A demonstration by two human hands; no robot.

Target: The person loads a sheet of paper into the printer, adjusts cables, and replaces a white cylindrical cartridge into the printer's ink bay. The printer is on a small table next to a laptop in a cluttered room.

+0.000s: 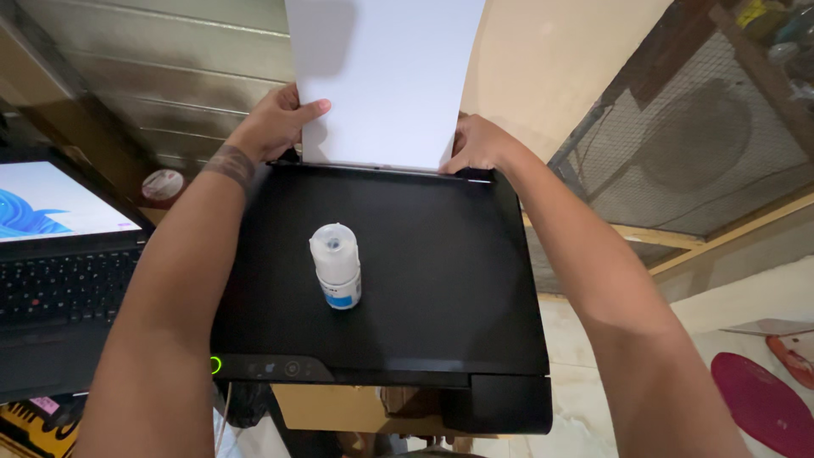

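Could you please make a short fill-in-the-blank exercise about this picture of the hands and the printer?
1. Both hands, left hand and right hand, hold the sheet of ___ paper.
2. A small bottle stands on the black ___.
3. The open laptop is on the person's ___ side.

Missing words: white; printer; left

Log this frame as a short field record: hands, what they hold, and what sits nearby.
left hand: grips left edge of the white paper sheet
right hand: at the sheet's lower right corner
paper: upright in rear feed of the black printer
on printer lid: small white bottle, upright
to the left: open laptop, screen lit
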